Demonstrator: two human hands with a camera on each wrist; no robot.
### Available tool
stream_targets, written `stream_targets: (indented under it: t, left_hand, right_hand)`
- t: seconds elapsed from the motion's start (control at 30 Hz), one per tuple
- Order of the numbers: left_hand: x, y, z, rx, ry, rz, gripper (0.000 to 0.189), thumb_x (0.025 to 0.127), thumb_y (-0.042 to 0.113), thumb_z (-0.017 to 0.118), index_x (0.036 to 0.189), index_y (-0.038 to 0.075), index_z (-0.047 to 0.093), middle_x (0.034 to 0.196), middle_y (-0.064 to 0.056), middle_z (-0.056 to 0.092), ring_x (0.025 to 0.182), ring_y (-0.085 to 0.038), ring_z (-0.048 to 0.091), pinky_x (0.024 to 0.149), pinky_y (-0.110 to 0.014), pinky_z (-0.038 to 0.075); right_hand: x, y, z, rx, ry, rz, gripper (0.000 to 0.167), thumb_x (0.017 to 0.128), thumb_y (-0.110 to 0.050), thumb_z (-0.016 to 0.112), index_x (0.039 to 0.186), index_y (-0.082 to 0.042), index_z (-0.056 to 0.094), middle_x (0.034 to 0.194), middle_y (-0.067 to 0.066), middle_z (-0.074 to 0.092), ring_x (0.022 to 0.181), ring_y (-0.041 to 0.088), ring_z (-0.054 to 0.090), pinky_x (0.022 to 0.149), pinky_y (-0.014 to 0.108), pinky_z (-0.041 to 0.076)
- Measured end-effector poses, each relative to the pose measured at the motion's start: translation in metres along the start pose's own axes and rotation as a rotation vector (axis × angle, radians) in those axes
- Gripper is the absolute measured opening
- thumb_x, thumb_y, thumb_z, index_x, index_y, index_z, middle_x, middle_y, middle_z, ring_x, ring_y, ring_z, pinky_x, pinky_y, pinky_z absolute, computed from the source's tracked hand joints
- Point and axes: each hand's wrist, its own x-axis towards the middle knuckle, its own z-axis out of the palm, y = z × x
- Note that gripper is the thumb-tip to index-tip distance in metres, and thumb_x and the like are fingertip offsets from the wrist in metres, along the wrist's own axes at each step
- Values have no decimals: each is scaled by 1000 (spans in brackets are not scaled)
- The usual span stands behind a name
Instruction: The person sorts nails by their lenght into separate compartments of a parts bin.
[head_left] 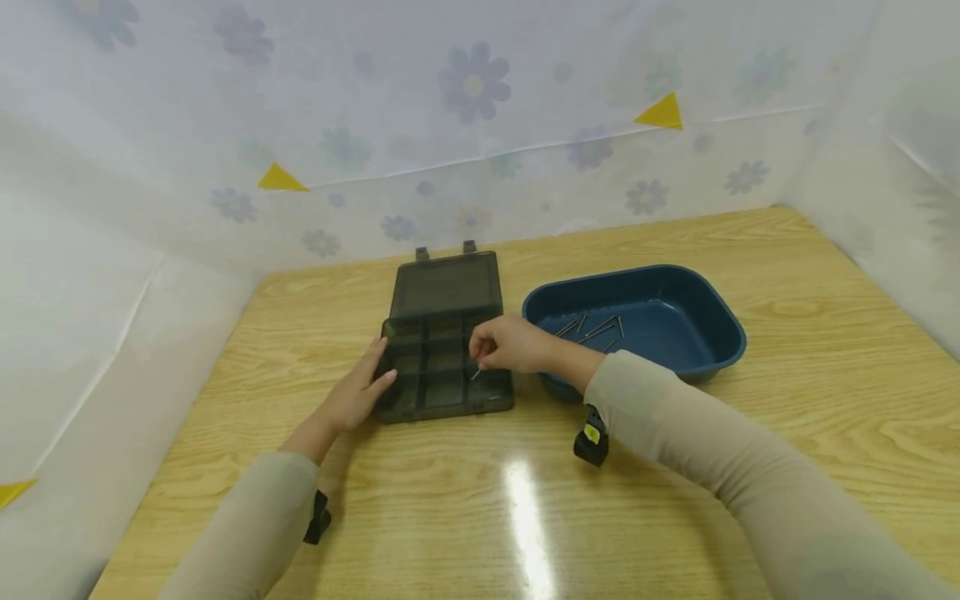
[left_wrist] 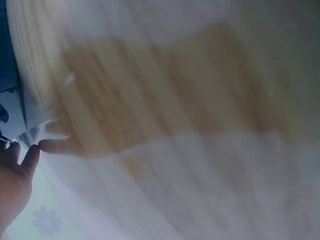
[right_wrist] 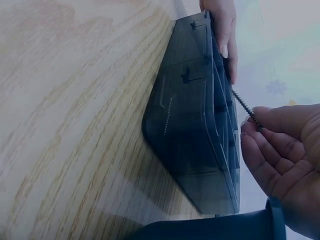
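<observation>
My right hand (head_left: 517,343) pinches a dark threaded screw (right_wrist: 243,105) between thumb and fingertips. The screw slants over the right front part of a translucent dark organizer box (head_left: 450,410), its tip pointing down toward the compartments. My left hand (head_left: 352,400) rests against the box's left side, fingers extended along the rim. The box's lid (head_left: 447,285) lies folded back behind it. In the right wrist view, thin threaded shapes show through the box's front wall (right_wrist: 172,100). At the left wrist view's edge, only part of my left hand (left_wrist: 12,185) appears.
A blue plastic tub (head_left: 697,333) stands right of the box, under my right forearm. Several loose screws (head_left: 600,329) lie in its left half. Behind the wooden table (head_left: 420,500) hangs a flowered white curtain (head_left: 465,167) with yellow triangles.
</observation>
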Motion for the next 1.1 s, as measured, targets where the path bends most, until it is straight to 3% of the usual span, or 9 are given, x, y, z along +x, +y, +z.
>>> stream_targets:
  t: [0.27,0.37,0.7,1.1]
  left_hand:
    - [-5,1,-2,-15,-19,-22,60,94,31,33,139,8,2,143,-14,-3,128,-31,2,99,-50,8]
    - [-6,1,-3,-22,-17,-23,60,94,32,33,140,9,1,143,-13,-3,128,-30,1,99,-49,8]
    - [-5,-1,-5,-39,-21,-7,61,94,33,34,139,8,2,143,-13,-3,128,-30,1,99,-50,7]
    - [-7,1,-5,-51,-20,-12,60,94,32,34,140,8,3,143,-13,-3,128,-30,1,99,-50,7]
  right_hand:
    - [5,-3,3,-12,-68,39,9,80,0,58,88,-3,58,77,1,58,73,10,56,63,24,46]
    - [8,-1,4,-33,-82,4,9,80,0,58,86,-6,57,78,1,57,73,9,55,63,23,45]
    - [11,-7,8,-181,-85,46,11,80,-3,60,90,-5,58,78,0,59,73,10,55,63,23,44]
    - [10,-10,9,-265,-102,17,8,78,-11,63,83,-11,57,74,-6,57,71,10,53,63,26,42]
